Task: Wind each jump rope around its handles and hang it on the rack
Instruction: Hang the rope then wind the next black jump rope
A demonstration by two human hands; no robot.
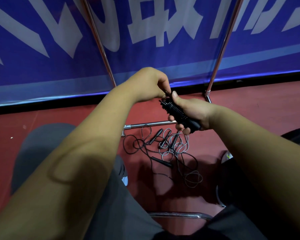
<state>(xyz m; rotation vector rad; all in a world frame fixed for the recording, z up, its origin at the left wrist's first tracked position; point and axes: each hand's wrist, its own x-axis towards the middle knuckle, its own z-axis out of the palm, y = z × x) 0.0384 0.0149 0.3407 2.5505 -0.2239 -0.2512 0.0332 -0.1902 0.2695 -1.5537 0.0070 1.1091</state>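
Above the rack's floor bar (145, 125), the fingertips (165, 94) of the left hand (145, 84) pinch the cord end atop the wound jump rope (176, 111); the right hand (192, 113) curls tight round its handles; loose ropes (163, 148) lie tangled on the red floor (59, 115), just nearer than that bar.

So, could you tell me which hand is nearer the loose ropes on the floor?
Right. The right hand, gripping the wound rope, is above the loose ropes; the left hand pinches its end higher up.
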